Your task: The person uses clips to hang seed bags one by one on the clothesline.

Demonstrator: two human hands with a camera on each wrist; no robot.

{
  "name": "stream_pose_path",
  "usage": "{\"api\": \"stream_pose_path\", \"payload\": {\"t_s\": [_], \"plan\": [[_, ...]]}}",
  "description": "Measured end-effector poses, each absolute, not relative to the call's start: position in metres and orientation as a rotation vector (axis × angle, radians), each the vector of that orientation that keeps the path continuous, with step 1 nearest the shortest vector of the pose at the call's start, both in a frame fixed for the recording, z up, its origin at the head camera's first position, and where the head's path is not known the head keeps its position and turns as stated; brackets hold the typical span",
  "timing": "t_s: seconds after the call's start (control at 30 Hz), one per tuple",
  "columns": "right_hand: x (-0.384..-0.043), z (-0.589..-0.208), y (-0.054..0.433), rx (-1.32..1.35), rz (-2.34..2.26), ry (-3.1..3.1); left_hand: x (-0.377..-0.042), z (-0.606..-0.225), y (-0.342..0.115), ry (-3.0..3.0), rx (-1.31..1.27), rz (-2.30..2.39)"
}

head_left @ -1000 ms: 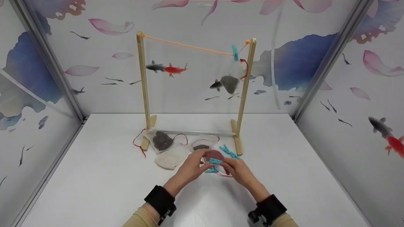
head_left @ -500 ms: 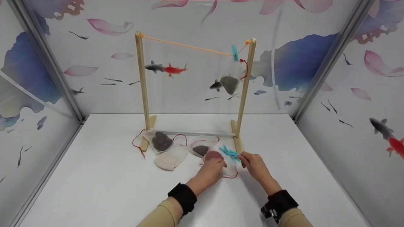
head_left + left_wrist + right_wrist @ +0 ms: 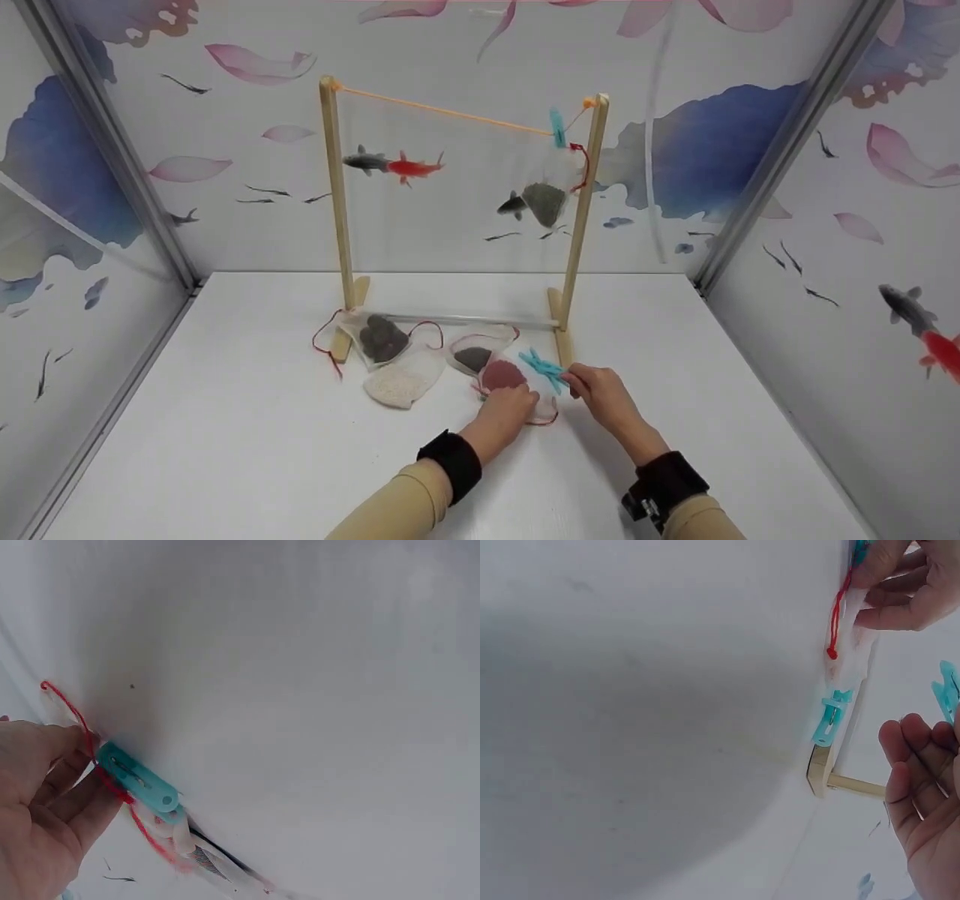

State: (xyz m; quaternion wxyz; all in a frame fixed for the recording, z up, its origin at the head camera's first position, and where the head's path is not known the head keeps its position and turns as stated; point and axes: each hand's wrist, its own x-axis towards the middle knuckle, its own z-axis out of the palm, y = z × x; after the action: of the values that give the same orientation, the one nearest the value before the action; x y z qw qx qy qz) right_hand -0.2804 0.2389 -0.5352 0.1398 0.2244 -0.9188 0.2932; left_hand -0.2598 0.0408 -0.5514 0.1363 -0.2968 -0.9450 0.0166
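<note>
The left hand (image 3: pixel 508 416) pinches a turquoise clip (image 3: pixel 139 776); the pink-filled pouch (image 3: pixel 502 374) lies on the tabletop (image 3: pixel 247 450), partly hidden by that hand. The right hand (image 3: pixel 609 399) reaches the crossed clips (image 3: pixel 538 364); whether it grips one cannot be told. Isolate one clip by its handle ends; keep the red cord (image 3: pixel 835 624) clear.

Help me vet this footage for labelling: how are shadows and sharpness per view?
Head: soft shadows on the white table; left wrist: dim, the blue clothespin clearer than the red cord, whose lower end blurs; right wrist: a broad, soft shadow across the left and middle.
</note>
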Motion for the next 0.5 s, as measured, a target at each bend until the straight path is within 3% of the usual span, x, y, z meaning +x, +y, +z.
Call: {"api": "stream_pose_path", "payload": {"t_s": [0.3,0.5], "plan": [[-0.29,-0.499,0.235,0.74,0.715,-2.593,-0.287,-0.499,0.024,-2.849,-0.485,-0.831],[-0.3,-0.456,0.224,0.854,0.582,-2.479,-0.306,-0.464,0.0,-2.716,-0.401,-1.101]]}}
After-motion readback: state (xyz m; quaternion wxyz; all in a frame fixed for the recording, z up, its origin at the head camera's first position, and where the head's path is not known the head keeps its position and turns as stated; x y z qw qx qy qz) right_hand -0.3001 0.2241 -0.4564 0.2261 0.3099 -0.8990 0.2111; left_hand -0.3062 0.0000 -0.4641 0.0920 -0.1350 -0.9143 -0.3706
